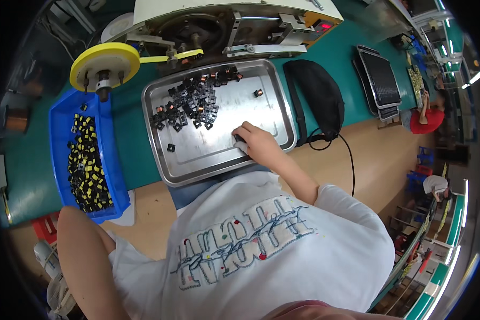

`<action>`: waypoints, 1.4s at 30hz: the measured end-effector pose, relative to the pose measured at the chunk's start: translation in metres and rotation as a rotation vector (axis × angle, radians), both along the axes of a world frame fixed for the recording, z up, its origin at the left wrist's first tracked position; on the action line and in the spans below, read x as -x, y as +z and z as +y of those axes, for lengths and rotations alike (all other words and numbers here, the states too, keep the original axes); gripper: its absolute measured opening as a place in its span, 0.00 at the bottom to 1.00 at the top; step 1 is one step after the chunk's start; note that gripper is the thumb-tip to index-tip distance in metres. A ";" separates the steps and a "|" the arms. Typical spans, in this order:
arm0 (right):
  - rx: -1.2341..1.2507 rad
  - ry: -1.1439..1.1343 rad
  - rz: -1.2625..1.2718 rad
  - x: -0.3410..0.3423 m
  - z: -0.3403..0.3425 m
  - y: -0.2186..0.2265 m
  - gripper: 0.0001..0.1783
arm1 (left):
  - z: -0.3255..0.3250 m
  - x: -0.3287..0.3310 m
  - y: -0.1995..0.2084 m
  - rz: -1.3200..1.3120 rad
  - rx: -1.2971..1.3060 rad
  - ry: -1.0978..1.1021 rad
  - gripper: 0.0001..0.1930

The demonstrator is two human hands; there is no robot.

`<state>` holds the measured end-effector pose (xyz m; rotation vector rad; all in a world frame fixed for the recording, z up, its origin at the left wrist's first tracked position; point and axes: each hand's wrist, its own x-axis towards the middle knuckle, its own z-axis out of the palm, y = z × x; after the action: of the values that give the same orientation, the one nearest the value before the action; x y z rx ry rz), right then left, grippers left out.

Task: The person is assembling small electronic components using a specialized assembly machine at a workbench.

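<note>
My right hand (pixel 260 145) rests over the near right part of a shallow metal tray (pixel 240 109), fingers curled round a small black coil bobbin (pixel 238 138). Something pale covers one fingertip. Farther up the tray lies a loose pile of black bobbins (pixel 197 98), some showing copper winding. One bobbin (pixel 258 93) sits apart at the right, another (pixel 170 148) at the left. Of my left side only the bent bare arm (pixel 85 261) shows; that hand is out of sight.
Behind the tray stands a taping machine (pixel 218 29) with a yellow tape roll (pixel 105 66). A blue bin (pixel 112 160) of yellow-taped coils (pixel 88 170) is at left. At right lie a black pouch (pixel 316 96) and stacked trays (pixel 378 80). Another person (pixel 429 117) sits beyond.
</note>
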<state>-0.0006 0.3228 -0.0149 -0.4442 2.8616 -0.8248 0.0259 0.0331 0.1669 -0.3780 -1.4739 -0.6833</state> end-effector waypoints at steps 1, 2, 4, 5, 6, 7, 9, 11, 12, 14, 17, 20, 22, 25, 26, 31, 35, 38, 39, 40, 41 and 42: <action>0.021 0.010 -0.011 0.000 -0.003 0.000 0.13 | 0.006 0.004 0.003 -0.009 -0.007 0.008 0.23; 0.042 0.020 -0.023 0.001 -0.004 0.001 0.14 | 0.011 0.007 0.006 -0.018 -0.014 0.017 0.23; 0.112 -0.032 -0.064 0.000 -0.005 0.006 0.14 | 0.011 0.008 -0.004 -0.034 -0.027 0.009 0.23; 0.183 -0.076 -0.107 0.000 -0.006 0.008 0.14 | 0.011 0.008 -0.008 -0.043 -0.031 0.010 0.23; 0.186 -0.077 -0.098 0.001 -0.005 0.007 0.14 | 0.013 0.012 -0.013 -0.044 -0.037 0.007 0.23; 0.263 -0.148 -0.102 0.001 -0.003 0.005 0.13 | 0.014 0.016 -0.017 -0.044 -0.042 0.007 0.23; 0.346 -0.216 -0.098 0.003 -0.002 0.003 0.12 | 0.014 0.025 -0.027 -0.045 -0.052 0.006 0.23; 0.503 -0.341 -0.162 0.008 -0.003 0.003 0.12 | 0.018 0.032 -0.029 -0.046 -0.052 0.035 0.23; 0.508 -0.359 -0.168 0.010 -0.005 0.012 0.14 | 0.022 0.033 -0.037 -0.041 -0.055 0.051 0.23; 0.592 -0.377 -0.154 0.014 -0.002 0.006 0.13 | 0.033 0.038 -0.048 -0.361 -0.224 -0.185 0.20; 0.809 -0.463 -0.147 0.028 0.000 -0.009 0.13 | 0.068 0.091 -0.136 -1.106 -0.955 -0.813 0.16; 1.036 -0.606 -0.287 0.043 -0.012 0.013 0.13 | 0.082 0.137 -0.170 -1.376 -1.367 -1.175 0.17; 1.060 -0.578 -0.200 0.051 -0.019 0.013 0.13 | 0.094 0.158 -0.171 -1.348 -1.453 -1.402 0.18; 1.081 -0.564 -0.111 0.061 -0.029 0.019 0.13 | 0.097 0.175 -0.183 -1.046 -1.820 -1.805 0.15; 1.100 -0.549 -0.082 0.064 -0.033 0.023 0.13 | 0.093 0.175 -0.188 -1.039 -1.817 -1.801 0.15; 1.130 -0.545 -0.041 0.084 -0.049 0.022 0.13 | 0.072 0.135 -0.171 -1.366 -1.977 -1.781 0.11; 1.201 -0.479 0.032 0.110 -0.081 0.016 0.13 | 0.039 0.085 -0.183 -1.181 -1.992 -1.928 0.11; 1.194 -0.502 0.087 0.121 -0.100 0.030 0.12 | 0.017 0.052 -0.188 -0.973 -2.067 -1.854 0.10; 1.196 -0.499 0.078 0.122 -0.103 0.028 0.12 | 0.012 0.044 -0.189 -0.912 -2.076 -1.825 0.10; 1.131 -0.531 0.109 0.123 -0.106 0.027 0.12 | 0.006 0.037 -0.190 -0.853 -2.084 -1.797 0.10; 1.064 -0.564 0.141 0.124 -0.108 0.026 0.12 | 0.001 0.032 -0.190 -0.853 -2.087 -1.791 0.10; 1.077 -0.562 0.130 0.124 -0.110 0.029 0.13 | -0.003 0.025 -0.191 -0.847 -2.095 -1.723 0.09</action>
<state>-0.1244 0.2128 0.0139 0.2792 2.3748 -2.4800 0.0010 0.0305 -0.0239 0.5643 0.0908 -3.3992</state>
